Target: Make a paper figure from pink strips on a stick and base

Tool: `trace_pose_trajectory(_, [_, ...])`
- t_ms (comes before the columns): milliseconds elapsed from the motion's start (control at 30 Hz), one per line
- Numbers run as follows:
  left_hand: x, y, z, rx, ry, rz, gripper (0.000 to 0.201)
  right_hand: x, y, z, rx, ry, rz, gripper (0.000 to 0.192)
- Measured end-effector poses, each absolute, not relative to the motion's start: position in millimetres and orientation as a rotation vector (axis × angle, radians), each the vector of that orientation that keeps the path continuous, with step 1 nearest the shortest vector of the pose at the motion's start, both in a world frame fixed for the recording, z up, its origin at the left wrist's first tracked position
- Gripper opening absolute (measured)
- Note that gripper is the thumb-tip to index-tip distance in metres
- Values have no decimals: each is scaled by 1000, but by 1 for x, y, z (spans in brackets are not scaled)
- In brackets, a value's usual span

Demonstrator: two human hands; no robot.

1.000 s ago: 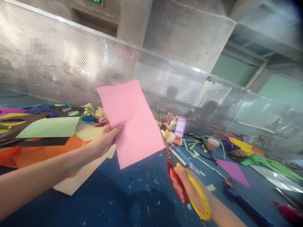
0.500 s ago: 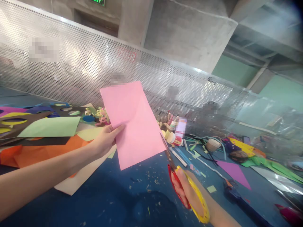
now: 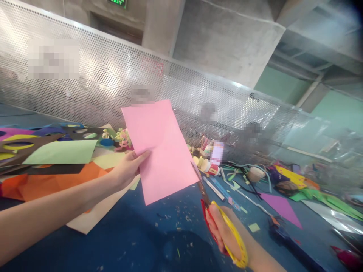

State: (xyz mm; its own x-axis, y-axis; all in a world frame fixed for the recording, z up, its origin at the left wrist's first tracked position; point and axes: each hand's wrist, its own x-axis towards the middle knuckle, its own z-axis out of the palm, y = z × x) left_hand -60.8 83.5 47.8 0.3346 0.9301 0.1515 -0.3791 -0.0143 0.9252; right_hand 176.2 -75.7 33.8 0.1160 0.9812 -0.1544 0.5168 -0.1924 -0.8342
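A sheet of pink paper (image 3: 161, 151) is held up above the blue table by my left hand (image 3: 132, 166), thumb on the near face and fingers behind it. My right hand (image 3: 222, 226) is closed around the red and yellow handles of a pair of scissors (image 3: 206, 192). The scissor blades point up and left and lie at the lower right edge of the paper. One blade shows over the front of the sheet near its corner. No cut-off piece of pink paper is visible.
Green paper (image 3: 61, 152) and orange paper (image 3: 56, 181) lie at left. To the right are a red-labelled white bottle (image 3: 212, 168), a white marker (image 3: 214, 189), purple paper (image 3: 280, 207) and a dark blue glue gun (image 3: 292, 241). A perforated metal screen (image 3: 99, 75) stands behind.
The paper has shifted slightly down and right. The scissor handles have drawn closer together as my right hand tightened, with the blades staying at the paper's right edge.
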Motion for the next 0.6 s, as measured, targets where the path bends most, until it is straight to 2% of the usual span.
trace_pose_trajectory(167, [-59, 81, 45, 1181, 644, 1108, 32, 181, -68, 26, -1628, -1444, 1055, 61])
trace_pose_trajectory(400, [-54, 72, 43, 1215, 610, 1071, 34, 176, -71, 48, -1524, -1511, 1071, 55])
trace_pose_trajectory(600, [-54, 72, 45, 1207, 623, 1075, 36, 184, -62, 32, -1535, -1457, 1083, 62])
